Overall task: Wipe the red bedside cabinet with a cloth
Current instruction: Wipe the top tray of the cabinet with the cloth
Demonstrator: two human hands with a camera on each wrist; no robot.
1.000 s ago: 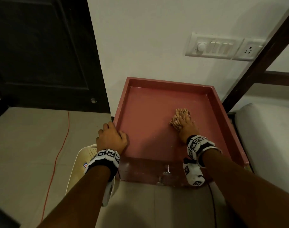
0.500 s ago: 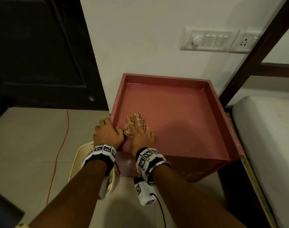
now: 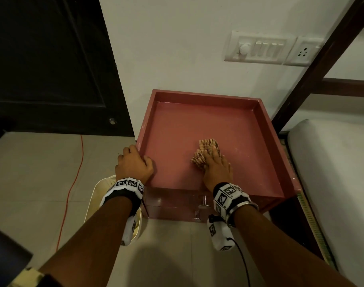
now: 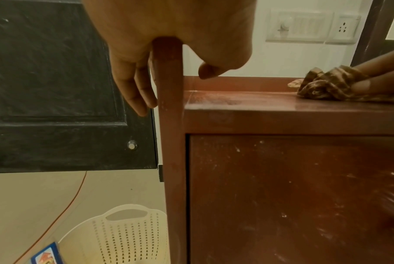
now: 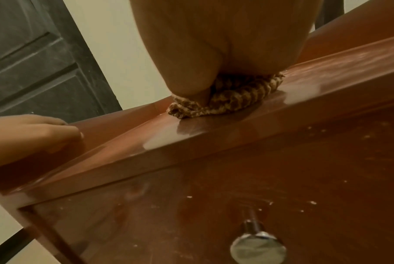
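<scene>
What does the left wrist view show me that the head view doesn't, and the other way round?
Only the left wrist view shows the speckled cabinet door face-on and the left hand with fingers outside the side panel and thumb inside.
Only the head view shows the whole red top, the bed and two metal knobs.
Both show the right hand pressing the cloth, the cream basket, the switch panel and the dark door.
</scene>
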